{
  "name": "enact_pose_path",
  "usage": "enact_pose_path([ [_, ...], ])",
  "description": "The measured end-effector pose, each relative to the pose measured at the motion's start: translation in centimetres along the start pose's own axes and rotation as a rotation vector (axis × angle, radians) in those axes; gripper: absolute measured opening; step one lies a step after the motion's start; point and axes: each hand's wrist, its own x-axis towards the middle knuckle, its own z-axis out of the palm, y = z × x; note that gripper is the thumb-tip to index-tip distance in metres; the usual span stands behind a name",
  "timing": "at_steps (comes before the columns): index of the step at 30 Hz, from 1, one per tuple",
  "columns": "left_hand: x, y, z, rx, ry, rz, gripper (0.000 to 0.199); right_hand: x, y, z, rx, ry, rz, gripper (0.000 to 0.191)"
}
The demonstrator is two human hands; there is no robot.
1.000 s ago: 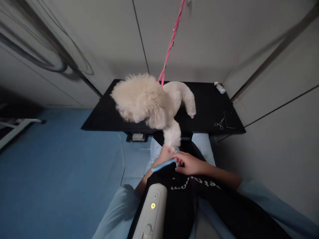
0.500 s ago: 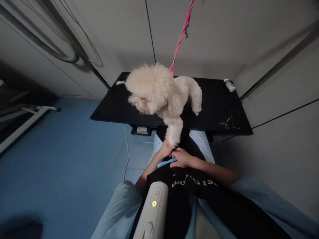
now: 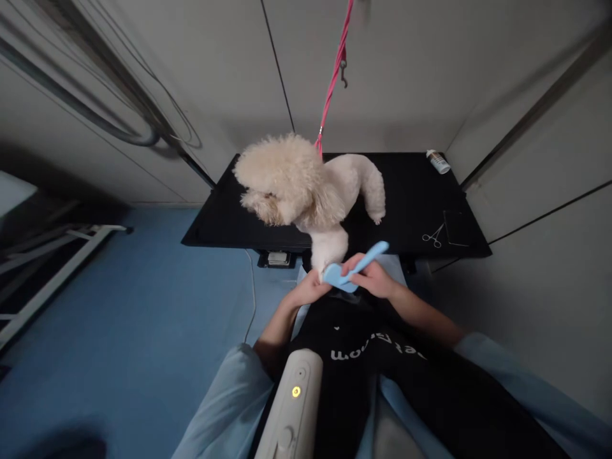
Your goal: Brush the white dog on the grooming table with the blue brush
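A cream-coloured curly dog (image 3: 351, 182) stands on a black table (image 3: 415, 217), its head turned to the left. One front leg (image 3: 329, 247) reaches over the near edge towards me. My left hand (image 3: 310, 288) is closed around the paw end of that leg; the paw itself is mostly hidden. In my right hand (image 3: 375, 277) is a light blue slicker brush (image 3: 335, 275), its handle pointing up and to the right. The brush head lies against the paw beside my left fingers, and its bristle side is out of sight.
A pink leash (image 3: 331, 89) runs up from the dog's neck. Scissor-like clamps (image 3: 433, 236) and a small white bottle (image 3: 438, 162) are on the table's right part. A white device (image 3: 294, 401) juts up before my chest. A cable (image 3: 253, 293) trails on the blue floor.
My right hand has turned the brush: its handle, which pointed left and low, now points up right, and the head has come to the paw. My left hand still grips the leg.
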Motion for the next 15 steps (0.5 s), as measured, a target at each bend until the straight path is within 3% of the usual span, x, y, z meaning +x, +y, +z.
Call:
enact_pose_path([
  [1, -0.3, 0.2, -0.1, -0.013, -0.003, 0.021, 0.048, 1.4, -0.7, 0.1, 0.016, -0.043, -0.03, 0.041],
  [2, -0.6, 0.4, -0.2, -0.03, 0.003, 0.036, 0.054, 2.7, -1.2, 0.1, 0.016, 0.016, -0.068, 0.043],
  [4, -1.4, 0.5, -0.2, -0.086, 0.009, 0.031, 0.063, 4.4, -1.9, 0.2, 0.004, 0.247, -0.17, 0.043],
  [5, -1.8, 0.5, -0.1, -0.133, -0.021, 0.011, 0.066, 4.7, -2.0, 0.3, 0.002, 0.293, -0.205, 0.042],
  [9, -3.3, 0.1, 0.2, -0.444, -0.219, -0.095, 0.067, 3.8, -2.2, 0.9, 0.001, 0.044, -0.214, 0.039],
  [12, -4.1, 0.0, 0.6, -0.622, -0.292, -0.149, 0.066, 2.9, -2.7, 1.3, -0.029, 0.279, -0.285, 0.035],
  [13, -4.3, -0.1, 0.9, -0.668, -0.33, -0.175, 0.066, 2.7, -2.9, 1.4, -0.028, 0.288, -0.292, 0.034],
  [15, -4.7, -0.4, 1.5, -0.783, -0.427, -0.232, 0.067, 2.3, -3.3, 1.8, -0.006, 0.105, -0.263, 0.033],
])
